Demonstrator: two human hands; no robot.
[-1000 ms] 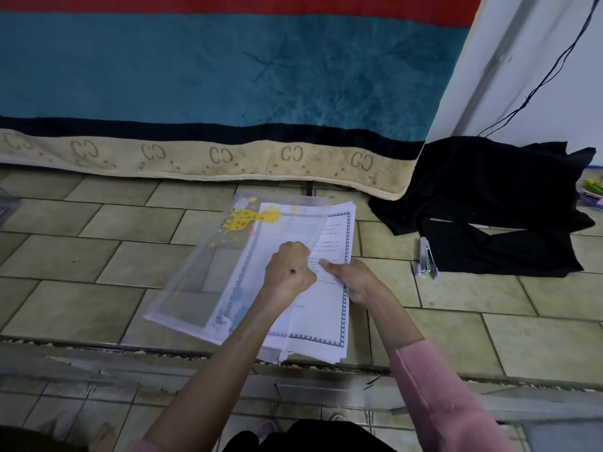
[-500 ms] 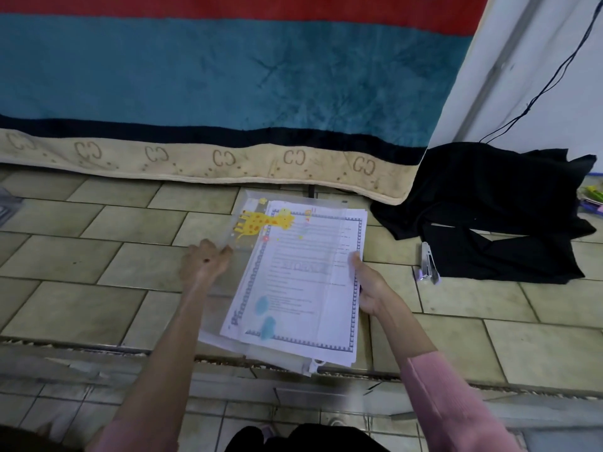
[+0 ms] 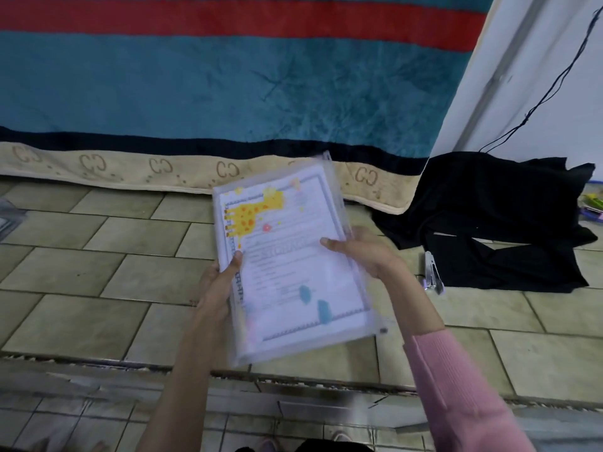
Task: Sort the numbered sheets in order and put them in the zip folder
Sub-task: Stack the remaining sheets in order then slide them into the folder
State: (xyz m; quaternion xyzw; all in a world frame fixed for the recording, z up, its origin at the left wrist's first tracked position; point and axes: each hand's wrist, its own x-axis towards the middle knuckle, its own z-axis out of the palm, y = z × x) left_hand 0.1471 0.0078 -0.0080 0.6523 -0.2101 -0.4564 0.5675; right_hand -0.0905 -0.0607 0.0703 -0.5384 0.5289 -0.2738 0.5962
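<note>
Head view: the zip folder (image 3: 293, 265), sheets (image 3: 313, 272) now inside, has been lifted off the floor (image 3: 98, 272), grasped by left hand (image 3: 217, 282) and right hand (image 3: 365, 252); zipping seemingly remains.

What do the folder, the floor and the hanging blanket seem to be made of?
Folder: likely clear soft plastic; the sheets show through it. Floor: probably glazed ceramic tile, with grout lines and a dull sheen. Blanket: apparently plush fleece; its pile shows brush marks.
</note>
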